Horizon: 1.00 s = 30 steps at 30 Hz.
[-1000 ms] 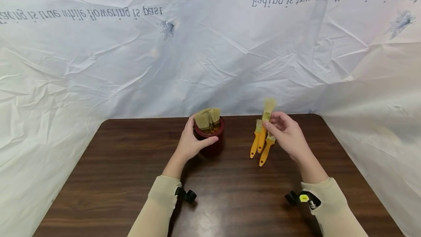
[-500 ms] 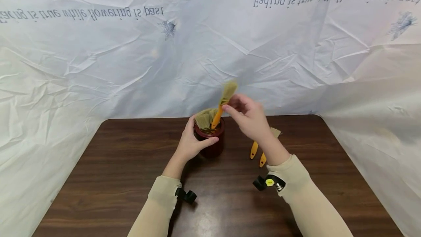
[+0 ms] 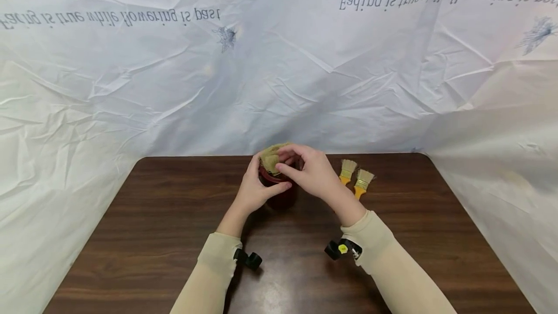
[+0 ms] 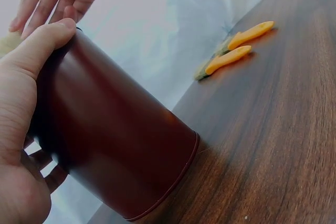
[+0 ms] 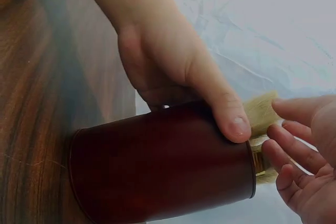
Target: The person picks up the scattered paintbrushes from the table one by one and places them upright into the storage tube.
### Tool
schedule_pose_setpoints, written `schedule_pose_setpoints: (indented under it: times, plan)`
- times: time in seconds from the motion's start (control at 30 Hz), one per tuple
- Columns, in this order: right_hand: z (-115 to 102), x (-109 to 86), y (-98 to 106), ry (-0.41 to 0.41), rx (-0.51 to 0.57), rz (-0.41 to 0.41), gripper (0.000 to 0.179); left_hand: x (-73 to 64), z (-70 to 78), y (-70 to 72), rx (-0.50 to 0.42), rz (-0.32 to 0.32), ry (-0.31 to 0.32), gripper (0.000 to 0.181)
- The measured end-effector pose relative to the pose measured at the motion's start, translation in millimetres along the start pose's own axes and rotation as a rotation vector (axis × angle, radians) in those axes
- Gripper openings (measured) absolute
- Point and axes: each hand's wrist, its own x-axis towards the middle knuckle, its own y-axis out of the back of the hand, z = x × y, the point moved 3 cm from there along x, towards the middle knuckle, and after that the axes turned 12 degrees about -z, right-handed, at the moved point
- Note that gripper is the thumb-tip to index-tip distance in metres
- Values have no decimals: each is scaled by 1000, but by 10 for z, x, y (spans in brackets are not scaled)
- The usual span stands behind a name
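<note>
My left hand (image 3: pixel 253 185) is wrapped round a dark red cylindrical pot (image 4: pixel 115 129), its thumb lying along the rim. Out of the pot's mouth stick pale bristles of several paintbrushes (image 5: pixel 262 109), their handles hidden inside. My right hand (image 3: pixel 307 168) is at the mouth, fingers loosely bent and spread beside the bristles. In the right wrist view its fingertips reach the brush heads, and a gap shows between thumb and fingers. Two flat paintbrushes with yellow handles, a left one (image 3: pixel 347 168) and a right one (image 3: pixel 364 180), lie on the table, partly hidden by my right forearm.
The dark wood table (image 3: pixel 165 236) has its back edge close behind the pot. A wrinkled white cloth (image 3: pixel 279 71) with mirrored lettering hangs behind and along both sides.
My right hand has carried a yellow-handled paintbrush leftward from the group on the table and lowered it handle-first into the pot. My left hand stays on the pot.
</note>
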Motion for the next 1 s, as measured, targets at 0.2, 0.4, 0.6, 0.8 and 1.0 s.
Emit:
schedule_pose_setpoints:
  times: [0.2,0.4,0.6,0.8,1.0]
  plan:
    - [14,-31,10,40,18,8,24,-5,-3,-21,22,11,15,96]
    - [37,-68,-25,80,-52,-16,27,-18,-5,-46,35,18,7,97]
    - [103,-172,23,103,-21,12,30,-29,-13,-79,39,30,17,99]
    - [244,-355,184,79,-5,76,31,-47,-9,-103,55,43,31,100]
    - [527,-594,364,-27,-36,147,29,-64,10,-136,71,63,68,101]
